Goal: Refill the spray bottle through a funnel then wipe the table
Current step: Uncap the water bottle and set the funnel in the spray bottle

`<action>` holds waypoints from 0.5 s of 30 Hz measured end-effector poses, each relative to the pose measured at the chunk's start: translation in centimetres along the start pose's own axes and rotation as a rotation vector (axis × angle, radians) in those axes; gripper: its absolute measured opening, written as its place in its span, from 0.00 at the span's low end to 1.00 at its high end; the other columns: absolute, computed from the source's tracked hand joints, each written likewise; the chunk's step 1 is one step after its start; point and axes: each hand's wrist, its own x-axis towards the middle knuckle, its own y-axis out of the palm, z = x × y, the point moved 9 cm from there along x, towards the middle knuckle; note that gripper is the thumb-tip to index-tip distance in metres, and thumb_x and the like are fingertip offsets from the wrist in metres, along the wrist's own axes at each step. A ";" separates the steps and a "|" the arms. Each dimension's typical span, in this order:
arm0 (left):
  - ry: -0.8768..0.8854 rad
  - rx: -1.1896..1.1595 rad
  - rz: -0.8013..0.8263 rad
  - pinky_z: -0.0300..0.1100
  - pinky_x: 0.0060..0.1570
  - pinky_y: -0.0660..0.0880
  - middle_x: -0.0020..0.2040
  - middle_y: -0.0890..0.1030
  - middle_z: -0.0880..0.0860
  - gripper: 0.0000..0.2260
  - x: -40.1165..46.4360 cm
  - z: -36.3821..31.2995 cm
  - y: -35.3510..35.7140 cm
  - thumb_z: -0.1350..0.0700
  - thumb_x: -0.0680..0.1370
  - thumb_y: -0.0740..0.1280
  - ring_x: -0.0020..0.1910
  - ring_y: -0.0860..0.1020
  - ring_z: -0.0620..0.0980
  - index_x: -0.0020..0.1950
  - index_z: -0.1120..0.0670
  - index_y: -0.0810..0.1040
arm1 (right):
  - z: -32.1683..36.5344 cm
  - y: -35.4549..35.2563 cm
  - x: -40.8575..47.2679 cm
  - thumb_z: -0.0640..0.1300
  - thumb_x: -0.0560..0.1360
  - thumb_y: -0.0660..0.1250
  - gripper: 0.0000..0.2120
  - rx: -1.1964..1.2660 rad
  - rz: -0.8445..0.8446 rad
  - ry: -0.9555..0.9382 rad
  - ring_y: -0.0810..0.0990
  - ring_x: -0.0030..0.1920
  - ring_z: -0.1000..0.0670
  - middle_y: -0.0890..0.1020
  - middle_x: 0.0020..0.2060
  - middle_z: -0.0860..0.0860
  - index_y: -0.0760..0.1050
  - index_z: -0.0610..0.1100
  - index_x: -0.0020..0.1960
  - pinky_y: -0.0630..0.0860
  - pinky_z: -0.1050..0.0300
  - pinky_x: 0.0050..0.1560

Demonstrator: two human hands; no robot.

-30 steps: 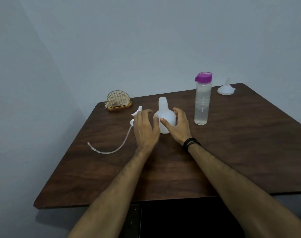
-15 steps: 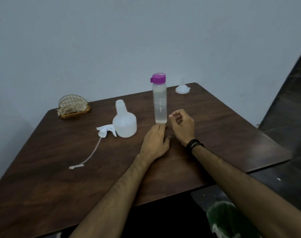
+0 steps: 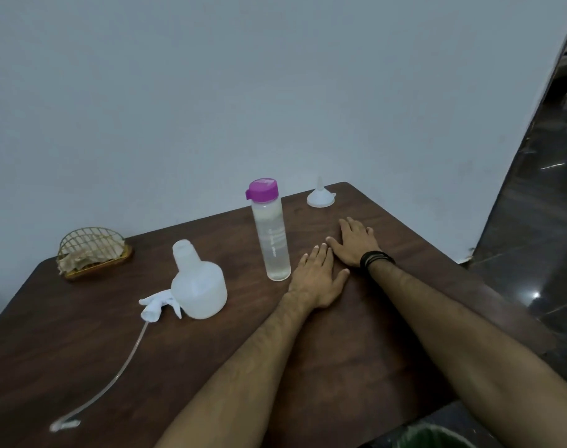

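A gold wire half-round holder (image 3: 93,253) with crumpled beige cloth inside stands at the far left. A green-lined waste bin (image 3: 432,436) shows at the bottom edge. Dark glossy floor tiles (image 3: 540,227) and a plain pale wall (image 3: 211,92) surround everything.

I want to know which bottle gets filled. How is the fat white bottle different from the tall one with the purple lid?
The spray bottle is short, round and cloudy white; the water bottle is tall, slim and clear. The spray bottle's neck is open, its trigger head lying beside it, while the water bottle has its purple cap on. Liquid shows in the water bottle; none shows in the spray bottle. Both stand upright on the table.
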 end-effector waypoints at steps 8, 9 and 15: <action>-0.063 0.010 -0.053 0.50 0.79 0.42 0.83 0.48 0.53 0.35 1.4 0.8 0.9 0.36 0.82 0.47 0.81 0.44 0.49 0.82 0.55 0.48 | 0.1 -0.8 8.8 0.67 0.68 0.70 0.53 0.251 -0.088 0.045 0.57 0.78 0.44 0.58 0.78 0.44 0.51 0.41 0.79 0.54 0.44 0.77; -0.066 0.006 -0.057 0.50 0.79 0.42 0.83 0.47 0.53 0.35 1.3 0.8 0.9 0.35 0.82 0.47 0.81 0.44 0.49 0.82 0.55 0.48 | 0.2 -0.8 9.8 0.67 0.67 0.72 0.54 0.295 -0.089 0.048 0.58 0.78 0.44 0.59 0.78 0.45 0.51 0.41 0.79 0.55 0.44 0.77; -0.064 -0.016 -0.061 0.48 0.79 0.41 0.83 0.46 0.52 0.35 1.5 1.0 1.0 0.35 0.81 0.48 0.81 0.43 0.48 0.83 0.53 0.47 | 1.9 -0.8 14.4 0.61 0.66 0.74 0.49 0.369 -0.089 0.013 0.68 0.72 0.44 0.68 0.74 0.48 0.53 0.48 0.78 0.60 0.39 0.72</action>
